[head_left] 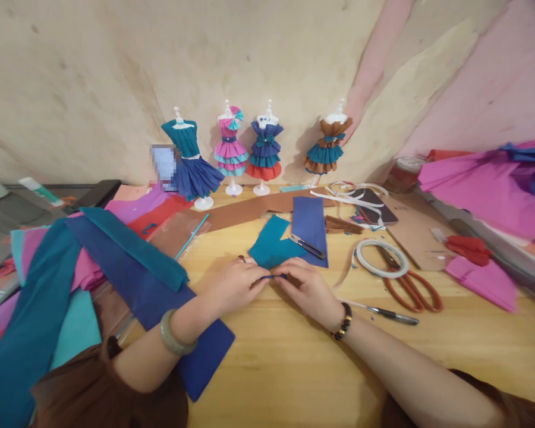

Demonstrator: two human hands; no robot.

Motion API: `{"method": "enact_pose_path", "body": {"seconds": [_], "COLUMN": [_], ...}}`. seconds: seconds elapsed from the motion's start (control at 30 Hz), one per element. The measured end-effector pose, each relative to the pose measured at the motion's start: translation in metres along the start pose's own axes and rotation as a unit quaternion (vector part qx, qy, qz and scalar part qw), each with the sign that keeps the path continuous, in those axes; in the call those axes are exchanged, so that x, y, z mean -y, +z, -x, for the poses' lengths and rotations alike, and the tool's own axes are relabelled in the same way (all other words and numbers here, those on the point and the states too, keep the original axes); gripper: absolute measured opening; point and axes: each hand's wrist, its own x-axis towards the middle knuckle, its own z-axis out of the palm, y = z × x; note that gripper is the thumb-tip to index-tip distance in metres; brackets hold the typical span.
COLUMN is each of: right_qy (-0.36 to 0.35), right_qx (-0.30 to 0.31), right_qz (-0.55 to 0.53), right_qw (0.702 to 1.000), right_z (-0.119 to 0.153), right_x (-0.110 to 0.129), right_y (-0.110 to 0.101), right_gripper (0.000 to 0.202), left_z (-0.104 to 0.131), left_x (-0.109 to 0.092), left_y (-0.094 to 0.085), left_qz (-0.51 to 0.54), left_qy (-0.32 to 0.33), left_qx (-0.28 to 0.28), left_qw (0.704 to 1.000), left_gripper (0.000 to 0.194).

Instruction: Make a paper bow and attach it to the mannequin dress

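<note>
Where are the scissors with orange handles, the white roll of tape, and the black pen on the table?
Scissors with orange handles (433, 302): head view, on the right handle loop.
White roll of tape (363, 261): head view, on the ring's left side.
Black pen (390, 314): head view, on the barrel.

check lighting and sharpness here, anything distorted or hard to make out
Head view: soft light, faint shadow on the wall beside the brown-and-teal dress; right forearm stretched cornerwards, likely wide-lens distortion. Head view: pixelated patch beside the teal-and-blue dress; small blue piece between left hand and right hand lacks clear detail.
</note>
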Motion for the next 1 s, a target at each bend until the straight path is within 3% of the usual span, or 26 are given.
{"method": "enact_pose_path", "body": {"seconds": [0.43,1.0], "right_qy": [-0.045,-0.028], "right_qx": [-0.006,0.013], "right_qz": [0.039,0.042], "right_qw": [0.998,0.999], "right_z": [0.0008,0.0011], "right_x": [-0.0021,-0.0012], "right_y": [0.0014,0.0013], "right_gripper": [0.013,0.015], "left_z": [-0.0027,-0.0018], "left_x": [0.0038,0.0005], "left_y": [0.0050,0.0046], "left_qz": [0.140,0.113], "left_qy": [0.005,-0.044], "left_qx": [-0.053,-0.049], "left_qw": [0.989,0.991], "left_gripper": [0.019,0.014]}}
